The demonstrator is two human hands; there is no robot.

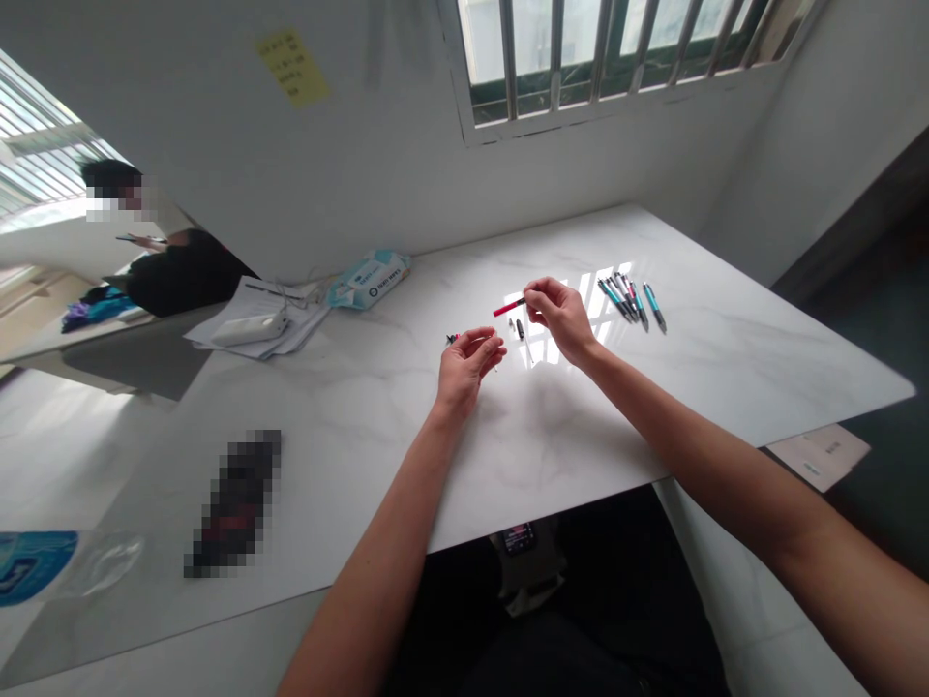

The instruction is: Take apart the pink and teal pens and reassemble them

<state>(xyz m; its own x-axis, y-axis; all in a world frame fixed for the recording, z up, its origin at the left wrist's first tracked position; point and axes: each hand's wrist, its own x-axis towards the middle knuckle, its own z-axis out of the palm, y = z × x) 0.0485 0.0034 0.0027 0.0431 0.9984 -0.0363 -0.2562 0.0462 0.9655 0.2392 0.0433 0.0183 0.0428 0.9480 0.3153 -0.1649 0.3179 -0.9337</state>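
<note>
While right hand [557, 315] pinches red barrel [508, 308], left hand [464, 370] curls apart, hold unclear | both well inside table edge [544, 511] | gap rightward to pens [638, 302]

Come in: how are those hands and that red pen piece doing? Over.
Right hand pinching red pen piece. Left hand curled, contents unclear. Small black part lying between them; pens off right, clear of both hands.

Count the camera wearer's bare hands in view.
2: the left hand, left of a small black piece; the right hand, to that piece's right, holding a red-and-black pen part.
</note>
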